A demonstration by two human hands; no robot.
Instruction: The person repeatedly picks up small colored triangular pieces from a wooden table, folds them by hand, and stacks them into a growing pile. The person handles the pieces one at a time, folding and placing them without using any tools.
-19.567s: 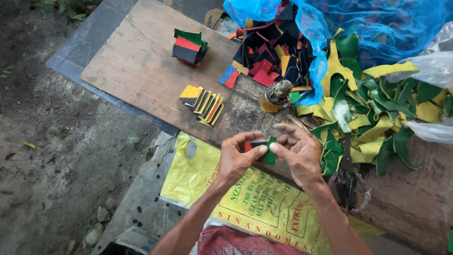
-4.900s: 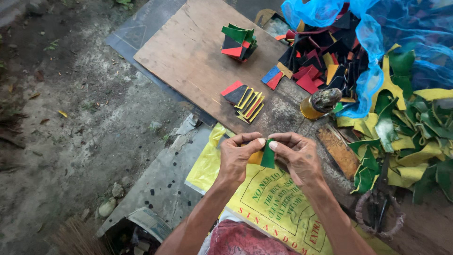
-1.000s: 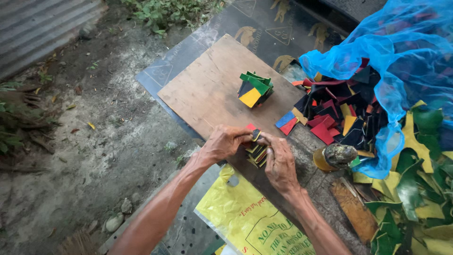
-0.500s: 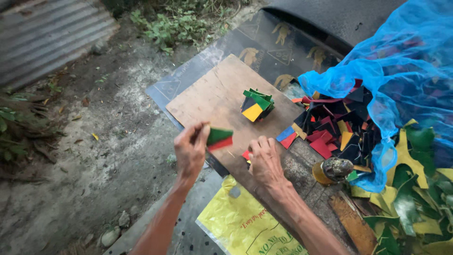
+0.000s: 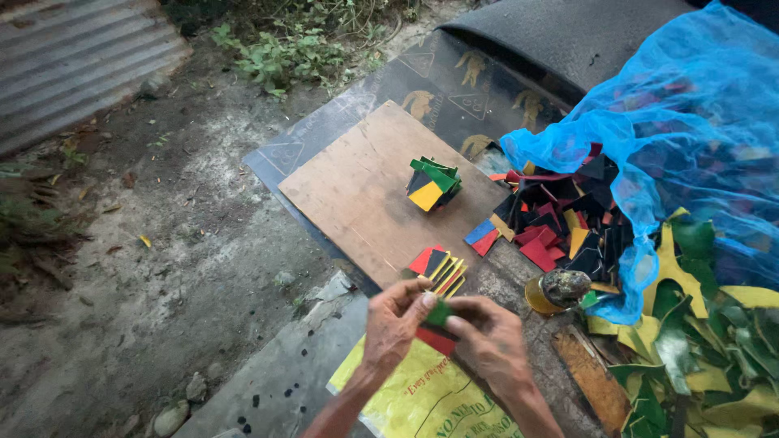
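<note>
My left hand [image 5: 395,321] and my right hand [image 5: 484,342] meet in front of me and together pinch a small piece of green and red sheet material [image 5: 438,324]. Just beyond my fingers a short row of red, black and yellow cut pieces [image 5: 439,271] lies at the near edge of a wooden board [image 5: 357,191]. A small stack of green, yellow and black pieces [image 5: 433,183] stands near the board's far right side.
A heap of red, black and yellow offcuts [image 5: 568,223] spills from blue netting [image 5: 673,138] at right. Green and yellow scraps [image 5: 698,349] lie lower right. A glue pot [image 5: 556,290] sits beside them. A yellow printed sack [image 5: 422,401] lies under my hands. Bare ground is at left.
My left hand lifted a green and red piece off the board and brought it back to my right hand; both hands now hold it close to me. The view tilted upward.
</note>
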